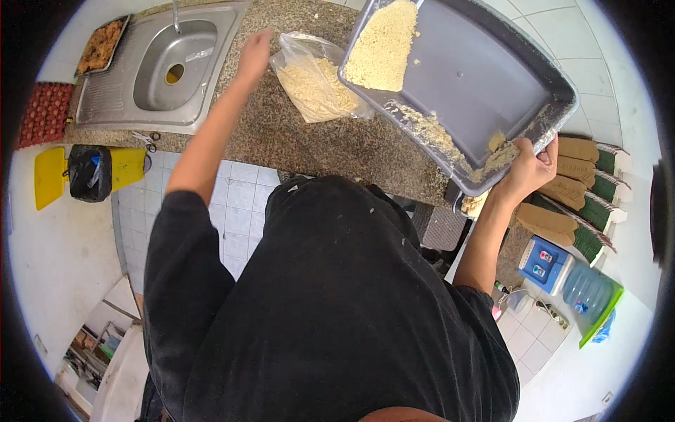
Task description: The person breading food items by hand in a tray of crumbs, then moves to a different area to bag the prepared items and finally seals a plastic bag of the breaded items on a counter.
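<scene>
My right hand (527, 166) grips the near right corner of a large grey plastic tub (459, 74). Pale yellow crumbs (385, 50) lie heaped at the tub's far left end, and more cling along its near wall and right corner. Beside the tub's left edge, a clear plastic bag (316, 89) of similar crumbs rests on the speckled stone counter (316, 145). My left hand (256, 53) is just left of the bag, over the counter, apart from it. Its fingers look curled, but blur hides whether they hold anything.
A steel sink (176, 68) is at the left, with a tray of brown food (103, 46) beyond it. Scissors (147, 140) lie at the counter's edge, above a yellow bin (126, 168). Brown packets (548, 224) and a water dispenser (546, 264) stand at the right.
</scene>
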The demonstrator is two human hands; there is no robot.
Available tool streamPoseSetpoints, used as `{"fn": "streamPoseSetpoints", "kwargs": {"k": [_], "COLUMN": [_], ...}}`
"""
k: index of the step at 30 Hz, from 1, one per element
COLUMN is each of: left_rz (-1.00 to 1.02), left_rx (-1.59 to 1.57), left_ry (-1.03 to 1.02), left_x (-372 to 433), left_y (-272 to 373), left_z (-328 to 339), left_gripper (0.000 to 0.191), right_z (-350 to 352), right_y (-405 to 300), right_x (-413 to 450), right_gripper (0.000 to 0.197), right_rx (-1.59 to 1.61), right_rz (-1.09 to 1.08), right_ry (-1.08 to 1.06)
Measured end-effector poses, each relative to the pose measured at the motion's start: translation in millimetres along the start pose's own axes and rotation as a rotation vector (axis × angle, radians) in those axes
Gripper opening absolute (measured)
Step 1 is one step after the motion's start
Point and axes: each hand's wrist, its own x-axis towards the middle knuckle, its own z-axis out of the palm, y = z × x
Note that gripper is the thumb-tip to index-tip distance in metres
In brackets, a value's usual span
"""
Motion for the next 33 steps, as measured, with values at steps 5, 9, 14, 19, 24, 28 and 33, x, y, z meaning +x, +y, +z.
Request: {"fn": "streamPoseSetpoints", "kwargs": {"k": [5, 9, 14, 19, 24, 28, 33], "left_rz": [-0.493, -0.586, -0.423, -0.366, 0.284, 0.04, -0.023], "left_rx": [0.196, 0.299, 0.12, 0.112, 0.31, 0.365, 0.129], "left_ry": [-0.67, -1.011, -0.853, -0.843, -0.513, -0.585, -0.578], "left_x": [80, 118, 85, 89, 103, 107, 114], "left_y": [12, 12, 62, 59, 43, 59, 35], "left_z": [17, 26, 42, 41, 36, 34, 33], "left_gripper": [0.049, 0.047, 0.031, 0.037, 0.027, 0.025, 0.023], "right_z": [0, 8, 10, 33, 44, 57, 63], "right_y": [-4, -6, -9, -17, -23, -18, -27], "right_x": [4, 5, 5, -8, -20, -27, -45], "right_gripper": [0.051, 0.055, 0.057, 0.058, 0.059, 0.06, 0.063], "right_rx": [-0.046, -0.035, -0.023, -0.112, -0.271, -0.275, -0.408], "right_rz": [-0.029, -0.083, -0.116, -0.165, -0.319, -0.339, -0.556], "right_ry": [-0.005, -0.007, 0.002, -0.029, -0.152, -0.123, -0.166]}}
